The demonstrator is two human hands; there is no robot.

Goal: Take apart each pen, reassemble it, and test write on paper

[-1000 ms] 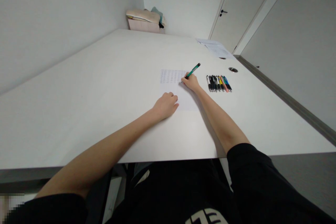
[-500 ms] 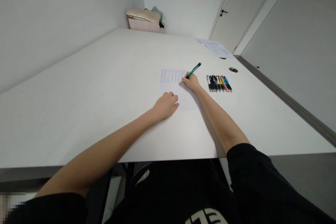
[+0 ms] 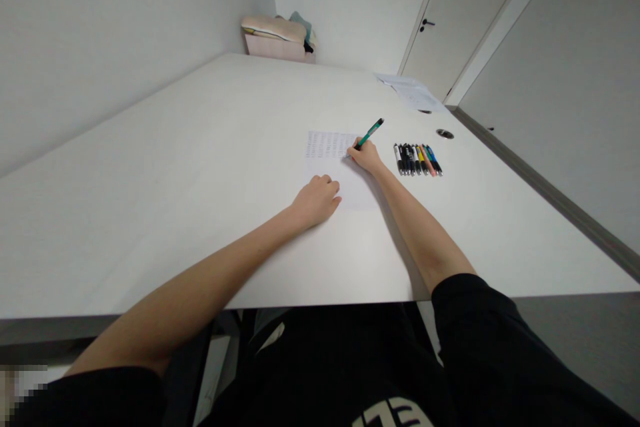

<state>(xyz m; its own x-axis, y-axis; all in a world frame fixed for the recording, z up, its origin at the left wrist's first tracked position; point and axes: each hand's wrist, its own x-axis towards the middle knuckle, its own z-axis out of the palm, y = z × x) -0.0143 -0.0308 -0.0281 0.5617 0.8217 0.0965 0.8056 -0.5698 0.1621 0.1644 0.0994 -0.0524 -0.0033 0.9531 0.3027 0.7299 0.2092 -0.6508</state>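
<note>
A white sheet of paper lies on the table, its upper part covered with rows of small handwriting too fine to read. In my right hand is a green pen with a black end, gripped between the fingers and slanting up to the right. The pen's tip is hidden by the fingers, at the right part of the written rows. Resting on the paper's lower left edge, my left hand lies with its fingers slightly bent and apart, holding nothing.
Several pens lie side by side in a row right of my right hand. Farther back are loose printed papers and a round metal table fitting. A box topped with folded cloth stands beyond the white table's far edge.
Hardly anything differs. Both hands stay in place, and the pen remains in my right hand at the same spot on the paper.
</note>
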